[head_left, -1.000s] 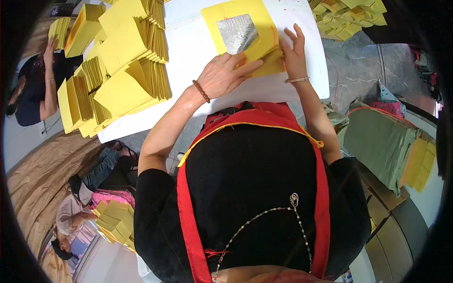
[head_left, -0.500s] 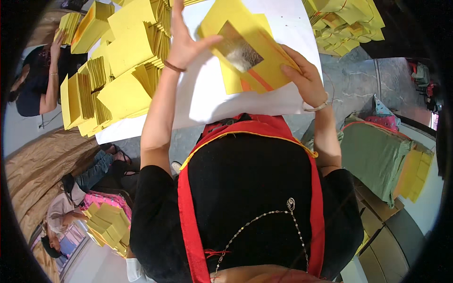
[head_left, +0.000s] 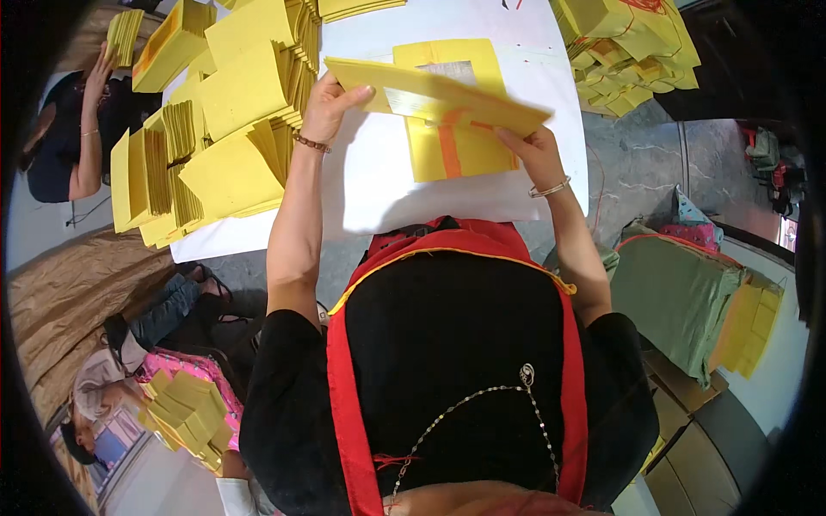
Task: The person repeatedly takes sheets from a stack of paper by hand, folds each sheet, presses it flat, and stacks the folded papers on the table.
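With both hands I hold a thin stack of yellow joss paper (head_left: 447, 93) above the white table, seen almost edge-on. My left hand (head_left: 325, 110) pinches its left end, thumb on the near side. The fingers of my right hand (head_left: 537, 156) are closed at its lower right corner. Beneath it, flat on the tabletop, lies more yellow paper (head_left: 423, 155) with an orange stripe and a silvery patch. The held stack covers the middle of that lower paper. The face of the held stack shows only in part.
Tall yellow paper piles (head_left: 245, 90) crowd the white table's (head_left: 361, 193) left side. Bundled yellow paper (head_left: 632, 52) sits beyond its right edge. A green wrapped bundle (head_left: 675, 292) stands at right. Other people are at the left, one hand (head_left: 99, 77) near a yellow bundle.
My left hand has come down onto the left end of the joss paper, which has tilted from face-up to nearly edge-on. My right hand has moved slightly left and lower.
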Available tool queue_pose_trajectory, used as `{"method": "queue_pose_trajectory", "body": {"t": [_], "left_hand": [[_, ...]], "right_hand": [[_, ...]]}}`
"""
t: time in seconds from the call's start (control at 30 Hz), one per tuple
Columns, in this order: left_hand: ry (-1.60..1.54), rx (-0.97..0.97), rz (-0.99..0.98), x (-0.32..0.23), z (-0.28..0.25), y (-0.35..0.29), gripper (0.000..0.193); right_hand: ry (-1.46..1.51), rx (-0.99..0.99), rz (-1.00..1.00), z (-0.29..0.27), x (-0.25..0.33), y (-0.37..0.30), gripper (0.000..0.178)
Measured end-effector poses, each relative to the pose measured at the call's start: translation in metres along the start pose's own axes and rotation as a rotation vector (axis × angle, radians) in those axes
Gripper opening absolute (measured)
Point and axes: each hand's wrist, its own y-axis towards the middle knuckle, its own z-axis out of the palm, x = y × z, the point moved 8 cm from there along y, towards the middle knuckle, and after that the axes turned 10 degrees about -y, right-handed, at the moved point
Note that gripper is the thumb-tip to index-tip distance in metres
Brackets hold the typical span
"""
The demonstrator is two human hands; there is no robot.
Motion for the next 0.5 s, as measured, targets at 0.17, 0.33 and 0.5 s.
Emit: {"method": "queue_pose_trajectory", "body": {"t": [0.17, 0.33, 0.5], "left_hand": [[-0.005, 0.031, 0.061, -0.017, 0.014, -0.003, 0.047], [0.055, -0.029, 0.023, -0.003, 0.013, -0.003, 0.054], [0.001, -0.053, 0.043, -0.005, 0.018, -0.009, 0.054]], "right_hand": [[0.091, -0.044, -0.01, -0.005, 0.002, 0.008, 0.029], [-0.041, -0.112, -0.048, -0.011, 0.009, 0.008, 0.031], [0.015, -0.049, -0.057, -0.013, 0.008, 0.015, 0.034]]}}
